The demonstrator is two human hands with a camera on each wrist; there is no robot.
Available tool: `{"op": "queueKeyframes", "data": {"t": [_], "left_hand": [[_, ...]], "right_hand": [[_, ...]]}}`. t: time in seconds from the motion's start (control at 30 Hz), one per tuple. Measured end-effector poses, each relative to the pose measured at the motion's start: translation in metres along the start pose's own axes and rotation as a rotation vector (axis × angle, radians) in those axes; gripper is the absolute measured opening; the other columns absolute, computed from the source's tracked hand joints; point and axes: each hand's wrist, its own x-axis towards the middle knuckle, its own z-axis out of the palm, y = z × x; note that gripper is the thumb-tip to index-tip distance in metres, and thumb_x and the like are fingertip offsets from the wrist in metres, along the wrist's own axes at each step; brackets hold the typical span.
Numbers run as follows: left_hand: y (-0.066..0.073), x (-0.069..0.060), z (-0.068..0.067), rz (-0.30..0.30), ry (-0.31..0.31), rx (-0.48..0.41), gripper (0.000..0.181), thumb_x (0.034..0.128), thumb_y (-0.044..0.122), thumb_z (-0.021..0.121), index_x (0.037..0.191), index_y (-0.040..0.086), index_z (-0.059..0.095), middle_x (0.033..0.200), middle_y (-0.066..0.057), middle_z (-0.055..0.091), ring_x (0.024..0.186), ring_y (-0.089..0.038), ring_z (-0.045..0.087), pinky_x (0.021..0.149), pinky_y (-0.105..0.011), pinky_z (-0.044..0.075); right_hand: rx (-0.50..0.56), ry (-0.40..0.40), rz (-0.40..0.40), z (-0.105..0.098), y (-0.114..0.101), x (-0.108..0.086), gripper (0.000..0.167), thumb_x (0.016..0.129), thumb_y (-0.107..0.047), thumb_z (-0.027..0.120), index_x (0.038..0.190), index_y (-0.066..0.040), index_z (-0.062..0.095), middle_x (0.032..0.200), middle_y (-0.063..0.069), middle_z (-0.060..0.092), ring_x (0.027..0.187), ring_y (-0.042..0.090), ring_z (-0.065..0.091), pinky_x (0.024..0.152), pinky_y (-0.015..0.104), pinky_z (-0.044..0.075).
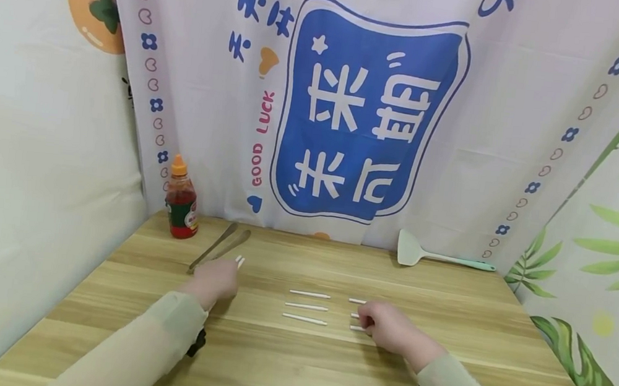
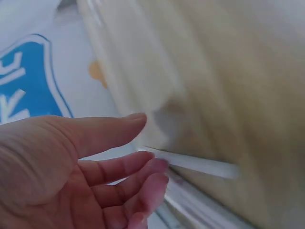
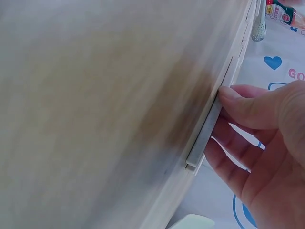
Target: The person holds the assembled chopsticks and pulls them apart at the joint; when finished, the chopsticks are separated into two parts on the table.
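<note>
My left hand (image 1: 214,280) is low over the left part of the table, beside white pen-shaped sticks (image 1: 240,261). In the left wrist view its thumb stands apart from the loosely bent fingers, and a white stick (image 2: 205,165) lies just beyond the fingertips. At centre right, my right hand (image 1: 388,327) pinches a slim pale stick (image 3: 206,131) between thumb and fingers, low along the tabletop. Ends of white sticks (image 1: 356,301) poke out left of that hand, which hides the rest. Between the hands, three white sticks (image 1: 306,307) form a stacked set of rows.
Two slim brown spoon-like utensils (image 1: 213,247) lie beyond my left hand. A red sauce bottle (image 1: 181,205) with an orange cap stands at the back left corner. At the back right a pale green spatula (image 1: 443,258) lies along the printed cloth (image 1: 210,115). The table (image 1: 282,364) is wooden.
</note>
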Motion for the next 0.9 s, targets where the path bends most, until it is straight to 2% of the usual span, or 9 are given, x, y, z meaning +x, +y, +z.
{"op": "queueKeyframes", "data": {"t": [0.1,0.27,0.5,0.67,0.77,0.9], "left_hand": [[-0.009,0.001,0.005,-0.02,-0.007,-0.003,0.01,0.0837,0.004,0.06,0.092,-0.001,0.062,0.084,-0.011,0.059,0.071,-0.027,0.054,0.062,-0.044,0.048],[-0.014,0.002,0.013,0.001,0.017,-0.03,0.012,0.0868,0.002,0.056,0.096,-0.003,0.062,0.087,-0.012,0.061,0.071,-0.026,0.055,0.058,-0.04,0.047],[-0.011,0.001,0.012,-0.002,-0.001,-0.087,0.011,0.0864,-0.003,0.055,0.095,-0.004,0.062,0.084,-0.013,0.06,0.069,-0.026,0.056,0.054,-0.036,0.049],[-0.01,0.003,0.014,0.037,-0.007,-0.056,0.004,0.0836,-0.001,0.057,0.083,0.002,0.06,0.082,-0.01,0.058,0.068,-0.025,0.054,0.056,-0.038,0.047],[-0.008,0.004,0.018,0.053,-0.004,-0.046,0.008,0.0813,0.001,0.059,0.076,0.007,0.058,0.079,-0.008,0.056,0.067,-0.025,0.052,0.058,-0.039,0.045],[0.001,0.001,0.017,0.069,0.013,-0.122,0.006,0.0829,0.003,0.059,0.078,0.006,0.058,0.075,-0.006,0.056,0.066,-0.024,0.051,0.06,-0.038,0.044]], "right_hand": [[0.005,0.0,-0.001,0.0,0.001,-0.001,0.029,0.077,0.012,0.069,0.075,-0.013,0.055,0.073,-0.006,0.05,0.066,0.011,0.047,0.059,0.029,0.041],[-0.002,0.007,-0.011,-0.002,0.0,0.0,0.029,0.077,0.012,0.069,0.075,-0.013,0.054,0.072,-0.006,0.05,0.066,0.011,0.046,0.059,0.029,0.041],[0.008,0.0,-0.013,-0.001,0.0,0.002,0.028,0.079,0.012,0.068,0.075,-0.012,0.054,0.071,-0.005,0.05,0.065,0.01,0.046,0.058,0.028,0.04],[-0.003,0.016,-0.04,-0.001,-0.001,0.001,0.029,0.076,0.013,0.069,0.073,-0.011,0.054,0.07,-0.003,0.051,0.065,0.01,0.045,0.058,0.028,0.04],[0.002,0.014,-0.042,-0.001,-0.001,0.001,0.029,0.075,0.014,0.068,0.073,-0.011,0.054,0.069,-0.002,0.052,0.064,0.01,0.044,0.057,0.028,0.039],[0.003,0.006,-0.044,-0.002,-0.002,0.002,0.028,0.076,0.015,0.066,0.072,-0.011,0.054,0.068,-0.001,0.052,0.063,0.009,0.044,0.057,0.027,0.039]]}}
